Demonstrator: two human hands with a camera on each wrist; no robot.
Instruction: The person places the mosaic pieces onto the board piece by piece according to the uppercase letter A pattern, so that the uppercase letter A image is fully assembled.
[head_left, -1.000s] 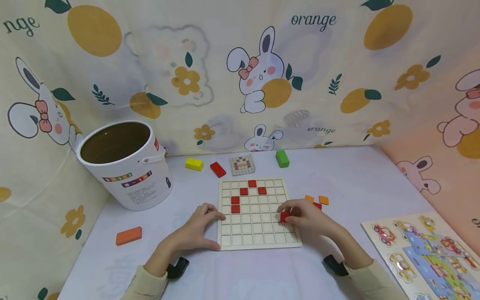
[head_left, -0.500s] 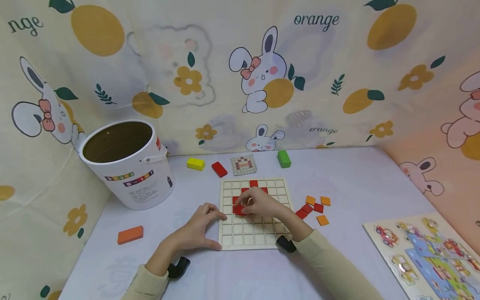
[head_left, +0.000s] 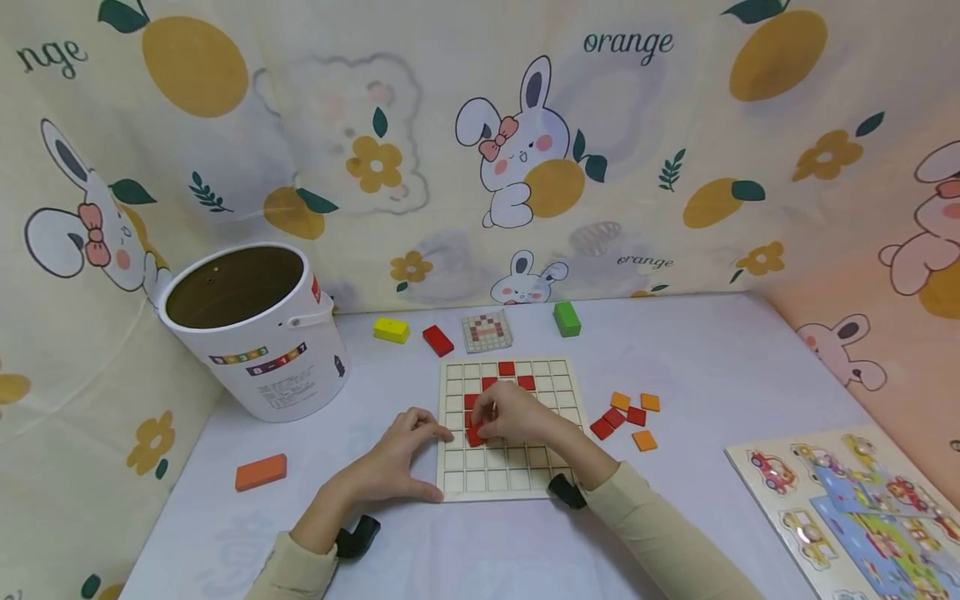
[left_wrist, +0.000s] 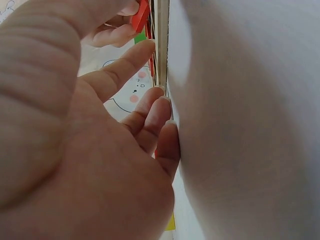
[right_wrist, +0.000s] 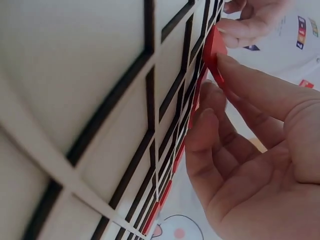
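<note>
Inside board [head_left: 498, 481] edge, right hand [head_left: 516, 414] pinches tile [head_left: 474, 437].

A white table [head_left: 487, 550] bears bucket [head_left: 262, 367], grid board [head_left: 497, 481], blocks [head_left: 261, 472].

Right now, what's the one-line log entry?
right hand: holds flat red square tile; left hand: touches cream gridded board; loose orange and red square tiles: right of board

Left grip [head_left: 392, 458] spread, thumb [head_left: 424, 490] apart; right grip [head_left: 513, 411] pinching, forearm [head_left: 645, 517] angled inward.
</note>
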